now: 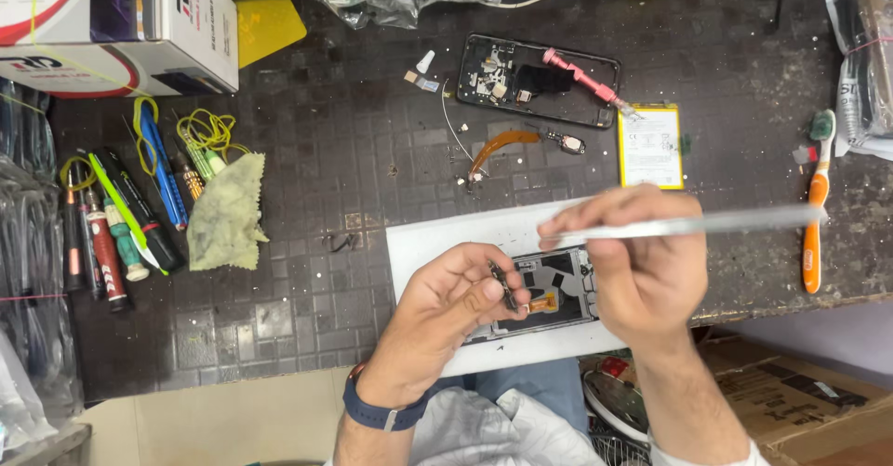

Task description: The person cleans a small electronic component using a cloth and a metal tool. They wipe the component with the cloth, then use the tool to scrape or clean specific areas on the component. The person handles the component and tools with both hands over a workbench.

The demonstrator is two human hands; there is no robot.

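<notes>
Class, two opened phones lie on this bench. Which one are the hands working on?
The opened phone on the white sheet, under the left hand and right hand. The other phone frame lies untouched farther back, a pink tool across it.

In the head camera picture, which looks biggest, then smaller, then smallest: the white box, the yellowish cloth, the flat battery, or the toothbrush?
1. The white box, partly cut off by the picture's edge.
2. The yellowish cloth.
3. The flat battery.
The orange toothbrush is longest after the box but very thin, so against the battery it is too close to rank.
</notes>
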